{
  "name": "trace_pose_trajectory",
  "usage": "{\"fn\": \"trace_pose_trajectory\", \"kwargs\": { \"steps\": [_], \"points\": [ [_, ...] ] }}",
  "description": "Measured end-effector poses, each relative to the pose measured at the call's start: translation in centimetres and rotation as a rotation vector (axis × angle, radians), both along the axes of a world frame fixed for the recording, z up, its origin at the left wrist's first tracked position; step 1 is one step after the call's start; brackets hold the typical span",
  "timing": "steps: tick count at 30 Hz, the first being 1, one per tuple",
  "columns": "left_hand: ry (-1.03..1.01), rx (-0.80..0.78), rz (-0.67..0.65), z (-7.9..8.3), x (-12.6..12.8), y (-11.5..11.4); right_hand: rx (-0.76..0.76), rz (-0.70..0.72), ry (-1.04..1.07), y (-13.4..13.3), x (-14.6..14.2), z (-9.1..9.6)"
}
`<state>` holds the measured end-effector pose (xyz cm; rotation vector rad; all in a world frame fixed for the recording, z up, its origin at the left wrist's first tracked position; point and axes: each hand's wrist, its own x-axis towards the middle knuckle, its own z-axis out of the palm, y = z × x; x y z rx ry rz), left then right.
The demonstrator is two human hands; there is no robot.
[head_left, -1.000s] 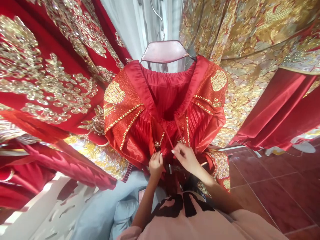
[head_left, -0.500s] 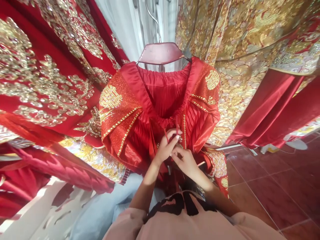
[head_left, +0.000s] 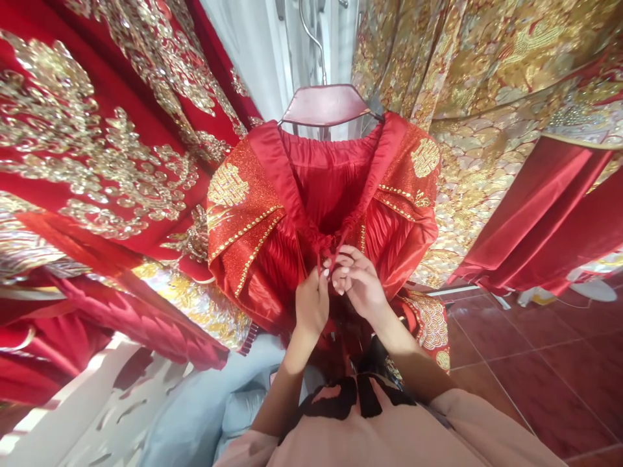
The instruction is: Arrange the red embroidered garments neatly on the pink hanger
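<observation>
A red satin skirt (head_left: 253,220) with gold emblems and beaded trim hangs from a pinkish hanger (head_left: 326,106), its gathered waistband forming a V in front of me. Thin red drawstrings (head_left: 339,245) come out at the bottom of that V. My left hand (head_left: 312,299) is closed, pinching one of the drawstrings between thumb and fingers. On the right, my right hand (head_left: 359,279) has its fingers curled around the other drawstring, close beside the left. Parts of both strings are hidden behind the fingers.
Red cloth with gold sequins (head_left: 97,143) hangs on the left. Gold patterned fabric (head_left: 487,84) and red drapes (head_left: 530,201) are on the right, above a red tiled floor (head_left: 535,363). Light blue cushioning (head_left: 204,395) lies low on the left.
My hands have drawn apart from their crossed position; the left moved down and left, the right rose toward the waistband. The whole view has shifted slightly.
</observation>
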<state>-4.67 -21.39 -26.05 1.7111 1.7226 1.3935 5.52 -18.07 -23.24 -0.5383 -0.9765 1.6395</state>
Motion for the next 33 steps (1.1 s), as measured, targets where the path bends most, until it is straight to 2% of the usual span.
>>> {"fn": "trace_pose_trajectory", "kwargs": {
  "steps": [2,3,6,8,11,14,17,19,21,23,25,27,29,30,31,33],
  "points": [
    [-0.067,-0.004,-0.052,-0.1,-0.3,0.0,-0.062,0.117,0.088,-0.4,-0.1,0.2],
    [-0.118,-0.003,-0.085,-0.2,-0.4,0.0,-0.053,0.11,0.065,-0.6,-0.1,0.2],
    [-0.269,0.029,-0.166,-0.1,-0.2,0.1,0.052,-0.047,-0.097,-0.9,0.0,-0.5],
    [-0.29,0.066,-0.174,0.2,-0.1,0.1,0.106,-0.132,-0.18,-1.0,0.3,-1.1],
    [-0.179,0.186,-0.066,1.5,-0.7,0.3,0.167,-0.275,-0.403,-1.1,1.6,-1.1],
    [-0.046,0.355,0.04,4.9,-3.0,0.9,0.197,-0.376,-0.566,-1.0,4.6,1.5],
    [-0.014,0.459,0.007,9.8,-6.9,1.9,0.171,-0.258,-0.462,0.1,9.1,5.8],
    [0.021,0.557,0.044,12.9,-9.8,3.0,0.152,-0.183,-0.379,1.6,12.2,8.1],
    [0.068,0.671,0.153,15.1,-11.9,4.0,0.134,-0.161,-0.339,3.4,14.5,9.2],
    [0.058,0.732,0.221,16.2,-12.8,4.7,0.128,-0.192,-0.317,5.2,15.6,9.3],
    [-0.064,0.706,0.134,16.5,-12.5,4.7,0.183,-0.278,-0.269,6.7,15.2,9.0],
    [-0.219,0.621,-0.112,16.5,-11.6,4.1,0.337,-0.406,-0.191,7.6,13.5,8.9],
    [-0.255,0.5,-0.353,16.4,-11.0,3.2,0.522,-0.553,-0.134,7.8,11.0,9.1],
    [-0.198,0.467,-0.391,16.3,-10.8,2.7,0.593,-0.641,-0.132,7.7,9.7,9.2],
    [-0.088,0.453,-0.369,16.2,-10.8,2.3,0.646,-0.736,-0.169,7.5,8.4,9.2],
    [0.211,0.464,-0.205,16.0,-11.0,1.5,0.714,-0.893,-0.387,6.9,6.1,9.0]
  ]
}}
